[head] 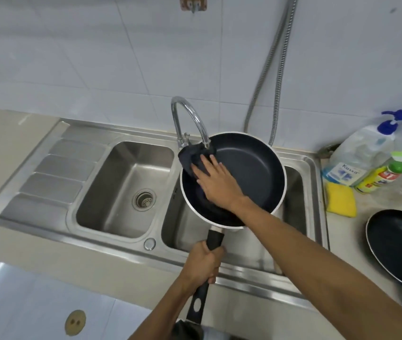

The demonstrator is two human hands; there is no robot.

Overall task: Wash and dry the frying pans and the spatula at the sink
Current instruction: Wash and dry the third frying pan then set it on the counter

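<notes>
left hand (203,262) grips pan (249,168) handle — right hand (215,181) presses cloth (192,158) inside.

I hold one frying pan (249,173) by its black handle in my left hand (203,262), tilted over the right basin of the sink (121,244), its dark nonstick inside facing me. My right hand (217,182) presses a dark cloth (192,158) flat against its inner left wall. A second pan (401,246), also dark, lies just right of the sink.
</notes>
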